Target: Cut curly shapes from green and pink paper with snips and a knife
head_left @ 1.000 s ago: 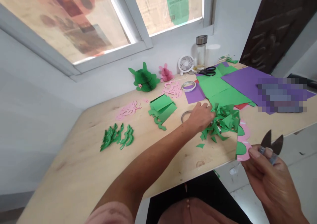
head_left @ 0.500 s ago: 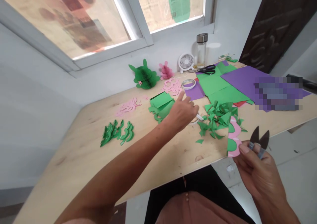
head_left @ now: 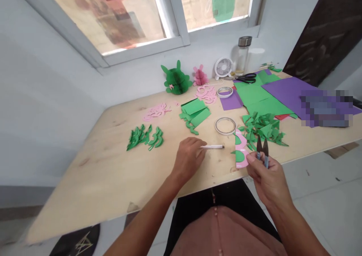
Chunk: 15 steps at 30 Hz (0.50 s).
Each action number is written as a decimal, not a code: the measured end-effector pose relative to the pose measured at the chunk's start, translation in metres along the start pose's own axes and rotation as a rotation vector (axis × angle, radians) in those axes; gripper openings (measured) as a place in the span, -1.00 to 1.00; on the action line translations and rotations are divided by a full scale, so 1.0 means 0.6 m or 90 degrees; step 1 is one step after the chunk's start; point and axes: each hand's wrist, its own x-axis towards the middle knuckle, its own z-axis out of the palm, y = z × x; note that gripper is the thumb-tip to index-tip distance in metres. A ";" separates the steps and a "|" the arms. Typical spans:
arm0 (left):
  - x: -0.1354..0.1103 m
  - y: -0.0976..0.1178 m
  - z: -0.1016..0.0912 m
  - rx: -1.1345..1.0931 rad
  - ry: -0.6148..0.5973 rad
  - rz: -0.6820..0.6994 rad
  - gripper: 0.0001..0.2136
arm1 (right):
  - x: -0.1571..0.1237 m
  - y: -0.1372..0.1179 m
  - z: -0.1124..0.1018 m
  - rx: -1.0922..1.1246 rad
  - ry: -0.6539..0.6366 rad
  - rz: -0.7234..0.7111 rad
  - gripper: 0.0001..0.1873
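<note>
My left hand (head_left: 188, 158) is closed around one end of a white pen (head_left: 212, 147), which lies just above the wooden table (head_left: 107, 173) near its front edge. My right hand (head_left: 267, 178) grips small snips (head_left: 263, 149) with dark blades pointing up, together with a pink strip of paper carrying green half-round pieces (head_left: 240, 153). A heap of green paper scraps (head_left: 263, 128) lies just behind the right hand. A roll of clear tape (head_left: 225, 126) sits between the two hands, further back.
Green leaf cut-outs (head_left: 145, 137), pink cut-outs (head_left: 157, 112), folded green paper (head_left: 195, 112), green and purple sheets (head_left: 271, 95), black scissors (head_left: 246, 77), a second tape roll (head_left: 224, 92), a small fan (head_left: 223, 67), a bottle (head_left: 243, 54) and paper cactus models (head_left: 175, 82) lie across the table.
My left hand left the scrap heap, drew back toward me and now holds the white pen. My right hand, with the snips and the pink strip, came in over the table's edge.
</note>
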 end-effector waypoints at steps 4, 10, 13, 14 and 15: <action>-0.029 0.058 0.001 -0.464 -0.010 -0.222 -0.83 | -0.007 0.020 0.011 -0.059 -0.024 -0.019 -0.69; -0.049 0.089 0.006 -0.758 0.008 -0.382 -0.76 | -0.022 0.046 0.021 -0.169 -0.088 -0.066 -0.73; -0.057 0.086 0.005 -0.824 0.031 -0.426 -0.75 | -0.031 0.050 0.028 -0.206 -0.116 -0.067 -0.75; -0.060 0.086 0.004 -0.836 0.038 -0.439 -0.75 | -0.033 0.051 0.031 -0.213 -0.125 -0.063 -0.75; -0.063 0.085 0.003 -0.843 0.046 -0.452 -0.75 | -0.035 0.053 0.033 -0.219 -0.132 -0.060 -0.75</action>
